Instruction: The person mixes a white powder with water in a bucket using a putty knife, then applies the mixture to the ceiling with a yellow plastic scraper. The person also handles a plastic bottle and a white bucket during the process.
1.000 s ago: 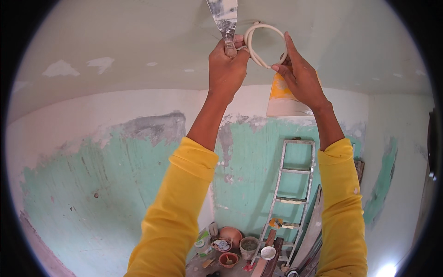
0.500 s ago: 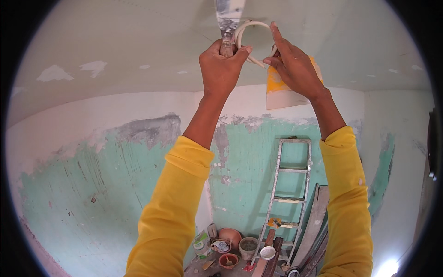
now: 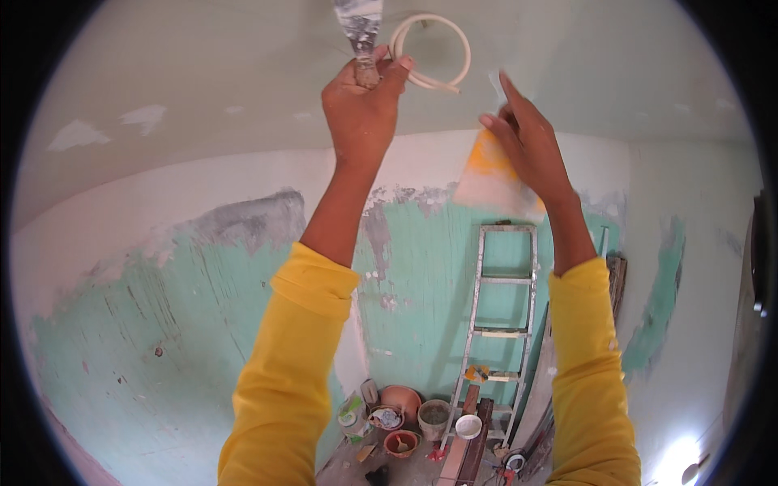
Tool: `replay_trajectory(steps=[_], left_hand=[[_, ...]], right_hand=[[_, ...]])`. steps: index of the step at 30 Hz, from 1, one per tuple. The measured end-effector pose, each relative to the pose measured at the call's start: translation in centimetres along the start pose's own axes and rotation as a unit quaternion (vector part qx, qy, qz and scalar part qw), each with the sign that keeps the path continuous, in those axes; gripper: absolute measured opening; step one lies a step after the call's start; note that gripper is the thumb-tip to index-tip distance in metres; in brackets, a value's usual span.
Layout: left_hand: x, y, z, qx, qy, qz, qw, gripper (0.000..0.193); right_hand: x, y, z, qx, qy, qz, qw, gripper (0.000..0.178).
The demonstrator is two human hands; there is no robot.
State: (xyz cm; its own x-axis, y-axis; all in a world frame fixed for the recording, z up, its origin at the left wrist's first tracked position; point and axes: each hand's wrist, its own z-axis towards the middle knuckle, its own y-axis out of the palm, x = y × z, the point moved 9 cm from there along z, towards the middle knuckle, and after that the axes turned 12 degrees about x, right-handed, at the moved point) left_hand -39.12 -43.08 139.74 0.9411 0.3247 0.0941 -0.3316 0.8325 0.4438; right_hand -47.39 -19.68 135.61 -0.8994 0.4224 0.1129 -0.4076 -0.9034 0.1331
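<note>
Raised near the ceiling, my left hand [image 3: 361,117] is closed around the handle of a putty knife [image 3: 359,20], its smeared metal blade pointing up. The thumb of the same hand lies against a looped cream-coloured cable [image 3: 468,53] at the ceiling. Apart from that loop, to its lower right, my right hand [image 3: 531,150] has its index finger stretched upward and its thumb out. A wide flat spreader [image 3: 486,174], yellow and whitish, hangs from behind this hand. The fingers that hold it are mostly hidden.
A metal ladder [image 3: 478,304] leans on the green, partly skimmed wall [image 3: 421,275]. Boards [image 3: 539,381] stand beside it. Below, on the floor, are a bucket [image 3: 434,415], an orange-brown basin [image 3: 401,443], a white bowl [image 3: 468,426] and other containers. Pale patches [image 3: 79,136] mark the ceiling [image 3: 243,65].
My right hand has come off the cable loop and moved down and away, with the spreader tilting along. My left hand stays at the loop, slightly higher and further left in view.
</note>
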Motion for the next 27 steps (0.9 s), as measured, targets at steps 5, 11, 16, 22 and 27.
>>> replay_trajectory(steps=[5, 11, 16, 22, 27], left_hand=[[-0.7, -4.7, -3.6, 0.020, -0.007, 0.016, 1.000, 0.035], [-6.0, -17.8, -15.9, 0.035, -0.163, 0.125, 0.978, 0.046], [-14.3, -33.7, -35.9, 0.086, -0.450, 0.269, 0.847, 0.050], [-15.1, -45.4, -58.2, 0.086, -0.681, 0.383, 0.618, 0.038], [-14.1, -50.4, -70.0, 0.128, -0.761, 0.413, 0.483, 0.034]], right_hand=[[8.0, -2.4, -16.5, 0.017, 0.181, 0.050, 0.982, 0.032], [15.7, -10.4, -49.7, -0.047, 0.550, -0.091, 0.829, 0.043], [14.0, -27.5, -84.3, 0.046, 0.820, -0.181, 0.542, 0.053], [4.5, -36.6, -96.5, 0.247, 0.915, -0.055, 0.312, 0.070], [9.1, -37.8, -95.1, 0.233, 0.902, 0.019, 0.362, 0.071]])
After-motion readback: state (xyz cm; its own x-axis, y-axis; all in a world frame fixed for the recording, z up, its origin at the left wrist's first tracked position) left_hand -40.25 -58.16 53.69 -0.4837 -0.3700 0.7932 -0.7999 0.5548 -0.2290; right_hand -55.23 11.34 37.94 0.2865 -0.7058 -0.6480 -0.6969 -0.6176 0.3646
